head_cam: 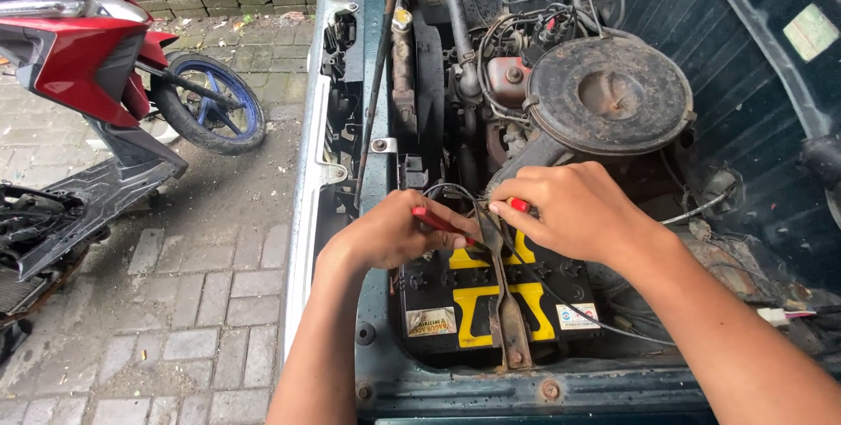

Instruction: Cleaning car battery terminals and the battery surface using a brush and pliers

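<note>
Down in the head view, two bare hands meet over one car battery (477,298), black with yellow top markings, sitting in the front left corner of the engine bay. One rusty hold-down bracket (505,298) runs across its top from the hands toward the front edge of the bay. The left hand (390,232) is curled closed around one red-handled tool (441,221), whose shaft points right toward the bracket's far end. The right hand (574,210) is closed as well, pinching a small red piece (519,205) between thumb and fingers; what that piece belongs to cannot be told. Both hands sit just beside each other, nearly touching, above the battery's rear edge.

One round, rusted air cleaner housing (611,95) stands just behind the right hand, crowding that side. Several black wires (455,190) loop between the hands. One prop rod (378,83) slants along the bay's left edge.

Outside the car, one red scooter (83,66) with one blue-rimmed wheel (215,105) stands on brick paving (201,302), well apart, with open ground between it and the car's front.
</note>
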